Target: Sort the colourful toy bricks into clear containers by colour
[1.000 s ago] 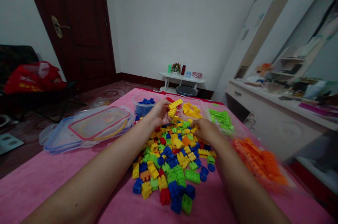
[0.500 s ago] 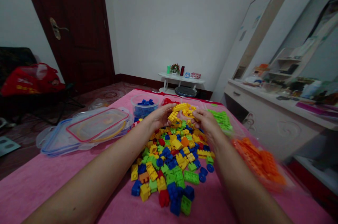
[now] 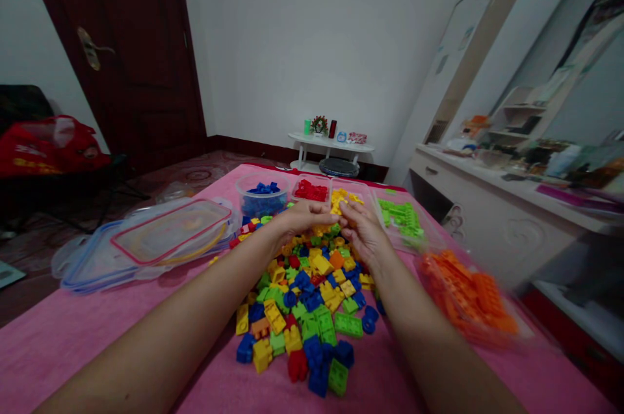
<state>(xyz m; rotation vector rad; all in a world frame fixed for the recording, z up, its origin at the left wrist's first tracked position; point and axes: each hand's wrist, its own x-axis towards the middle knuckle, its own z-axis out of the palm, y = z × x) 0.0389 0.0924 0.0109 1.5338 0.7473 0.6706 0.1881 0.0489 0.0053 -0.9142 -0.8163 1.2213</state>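
My left hand (image 3: 306, 216) is closed over yellow toy building bricks (image 3: 322, 230), which show just below its fingers. Facing it, my right hand (image 3: 361, 227) has curled fingers, and what they hold is hidden. Both hands are over the far part of a mixed pile of building bricks (image 3: 312, 300) in yellow, green, blue, red and orange. Right behind the fingertips is a clear container with yellow bricks (image 3: 344, 197) in it, partly covered by my hands.
Beyond the pile stand a round tub of blue bricks (image 3: 263, 199) and a box of red bricks (image 3: 311, 190). Green bricks (image 3: 402, 219) and orange bricks (image 3: 470, 294) fill containers on the right. Stacked lids (image 3: 170, 232) lie left on the pink cloth (image 3: 121, 336).
My hands have come closer together, and the yellow bricks in the left one are now mostly covered. The box of red bricks shows more fully. The view has shifted slightly.
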